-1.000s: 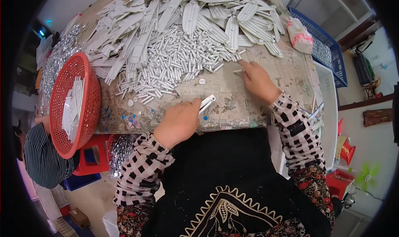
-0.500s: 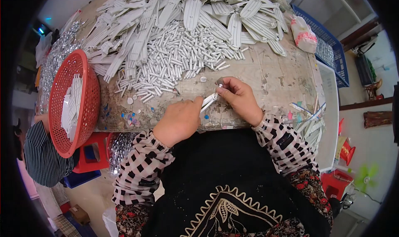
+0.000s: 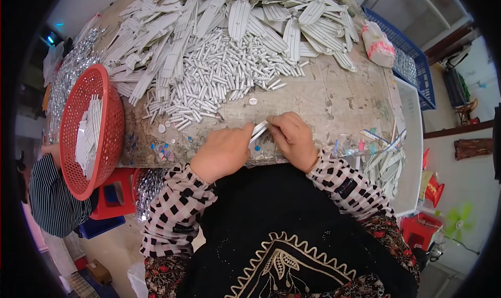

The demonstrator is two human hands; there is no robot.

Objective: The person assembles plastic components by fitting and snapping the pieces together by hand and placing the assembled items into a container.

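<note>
Near the table's front edge, my left hand (image 3: pixel 222 153) is closed around narrow white strips (image 3: pixel 259 130) that lie close together and slant up to the right. My right hand (image 3: pixel 294 142) is closed at their upper end, thumb and forefinger pinched there. Anything small between those fingertips is hidden. Beyond my hands lies a heap of short white rods (image 3: pixel 224 68). Behind it spreads a large pile of flat, ribbed white pieces (image 3: pixel 240 17). A small pale disc (image 3: pixel 253 101) rests on the table between the rods and my hands.
A red perforated basket (image 3: pixel 108 133) with white pieces stands tilted at the left edge. Silvery material (image 3: pixel 73 76) lies behind it. To the right are a white bin (image 3: pixel 412 178), a blue crate (image 3: pixel 428 84) and a wrapped packet (image 3: pixel 379 48). A person's striped sleeve (image 3: pixel 49 196) shows at left.
My right hand has come down and slightly left, to the end of the white strips. The small greyish thing seen at its fingertips is out of sight. My left hand has barely moved.
</note>
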